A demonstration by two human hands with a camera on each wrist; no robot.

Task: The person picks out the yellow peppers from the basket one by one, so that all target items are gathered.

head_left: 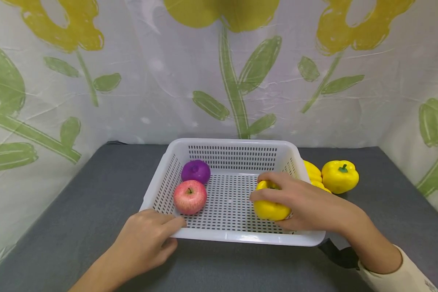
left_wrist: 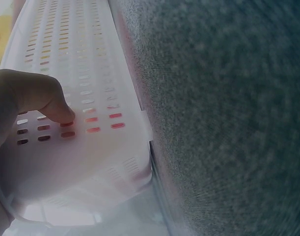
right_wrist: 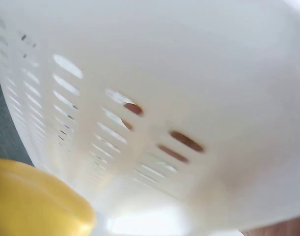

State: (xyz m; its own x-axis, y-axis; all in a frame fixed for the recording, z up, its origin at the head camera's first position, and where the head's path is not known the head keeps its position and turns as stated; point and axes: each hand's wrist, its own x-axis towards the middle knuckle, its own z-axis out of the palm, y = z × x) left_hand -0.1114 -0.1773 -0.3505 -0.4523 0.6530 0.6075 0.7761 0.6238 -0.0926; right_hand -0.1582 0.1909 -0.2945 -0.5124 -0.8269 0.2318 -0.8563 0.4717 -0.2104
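A white perforated plastic basket (head_left: 237, 236) stands on the dark grey table. My left hand (head_left: 147, 239) grips its near left rim, with the thumb (left_wrist: 59, 105) pressed on the outer wall in the left wrist view. Inside the basket's right part, my right hand (head_left: 295, 198) holds a yellow bell pepper (head_left: 271, 209) from above; the same yellow pepper (right_wrist: 37, 201) fills the lower left corner of the right wrist view. A red apple (head_left: 190, 197) and a purple round vegetable, onion-like (head_left: 196, 171), lie in the basket's left part.
Beyond the basket's right side another yellow bell pepper (head_left: 340, 177) lies on the table (head_left: 76, 211). More yellow produce (head_left: 312, 171) beside it is partly hidden by the basket and my right hand. A white cloth with printed flowers (head_left: 149, 81) hangs behind the table.
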